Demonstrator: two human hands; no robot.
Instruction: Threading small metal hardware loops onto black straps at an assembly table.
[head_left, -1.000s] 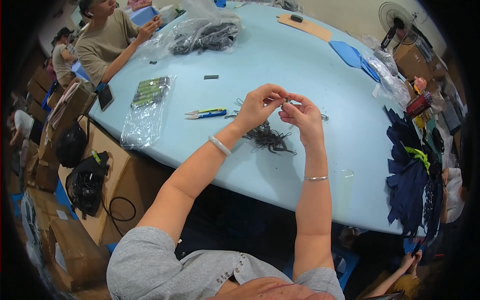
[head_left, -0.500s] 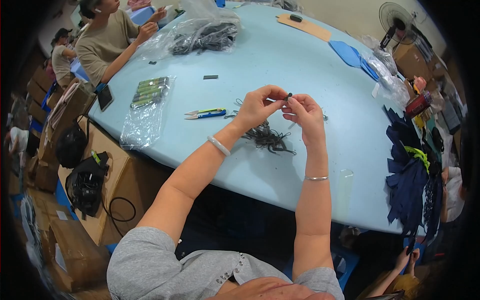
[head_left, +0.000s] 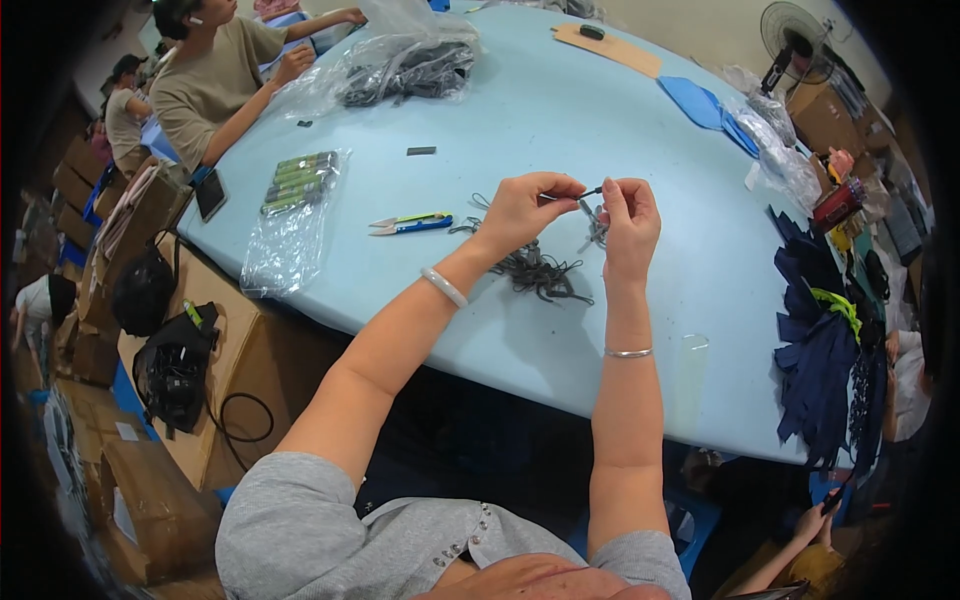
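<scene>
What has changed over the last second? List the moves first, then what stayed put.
Little moved. The left hand and right hand keep pinching the small dark cord piece above the table, now drawn slightly apart so it spans the gap between the fingertips. Nothing was picked up or let go. The pile of dark cords, the thread snips and the clear bag of green pieces lie as before.

Lt-blue table: dark cord pile, snips, plastic bags, blue fabric pcs.
</scene>
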